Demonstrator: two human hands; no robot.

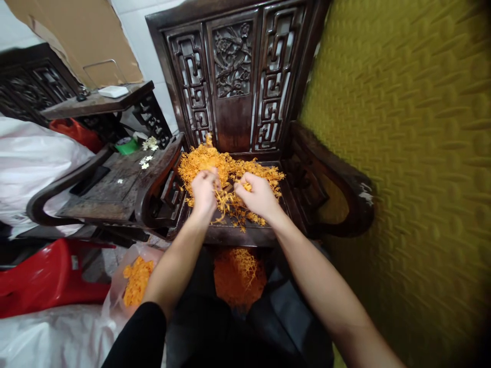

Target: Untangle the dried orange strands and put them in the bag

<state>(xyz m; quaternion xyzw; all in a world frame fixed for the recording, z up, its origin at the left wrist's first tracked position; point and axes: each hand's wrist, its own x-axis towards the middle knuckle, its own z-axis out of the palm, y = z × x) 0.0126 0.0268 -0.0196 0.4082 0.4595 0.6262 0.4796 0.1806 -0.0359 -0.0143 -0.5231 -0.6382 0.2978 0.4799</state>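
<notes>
A heap of orange artificial flower sprigs (195,159) lies on the seat of a dark carved wooden chair (235,122). At the heap's front left, my left hand (204,190) is closed around a bunch of orange stems (222,202) that dangles beside its fingers. My right hand (258,193) is a short way to the right, its fingers curled in a pinch. A small orange piece (247,187) shows at its fingertips; its exact kind is too small to make out. The hands are apart, both low over the sprigs.
Below the seat, between my legs, more orange sprigs (245,263) lie in a reddish container. To the left, a clear plastic bag (115,286) holds orange pieces, near a red plastic chair (46,281). Green tape (126,146) rests on a side table. A yellow-green padded surface (402,128) rises at right.
</notes>
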